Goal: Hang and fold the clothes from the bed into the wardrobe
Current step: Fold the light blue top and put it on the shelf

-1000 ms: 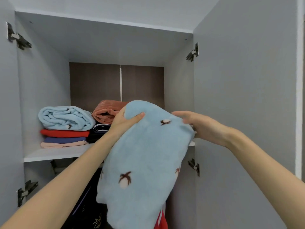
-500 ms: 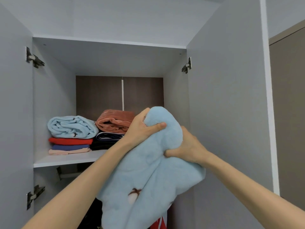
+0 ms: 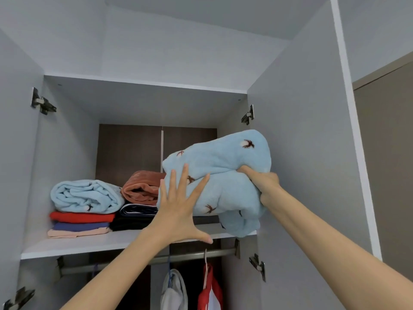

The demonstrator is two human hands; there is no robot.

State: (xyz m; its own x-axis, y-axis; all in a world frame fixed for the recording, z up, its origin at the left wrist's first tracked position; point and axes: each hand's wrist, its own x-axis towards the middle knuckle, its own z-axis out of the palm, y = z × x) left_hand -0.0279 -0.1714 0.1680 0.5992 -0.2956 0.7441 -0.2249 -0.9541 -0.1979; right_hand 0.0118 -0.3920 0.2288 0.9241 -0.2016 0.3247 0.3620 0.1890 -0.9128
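Note:
A folded light-blue fleece garment (image 3: 223,166) with small brown marks sits at the right end of the wardrobe's upper shelf (image 3: 93,245), its lower edge hanging over the shelf front. My left hand (image 3: 178,209) presses flat against its front with fingers spread. My right hand (image 3: 261,182) grips its right side, fingers dug into the fold.
On the shelf's left are a rolled light-blue garment (image 3: 87,196) on red, blue and pink folded clothes, and a rust-brown one (image 3: 143,186) on dark clothes. Below, a rail (image 3: 156,259) holds a grey and a red garment on hangers. The open right door (image 3: 308,153) stands close to my right arm.
The blue garment went from bunched in both hands below the shelf up onto the shelf's right end. My left hand let go and now presses it flat; the view tilted upward.

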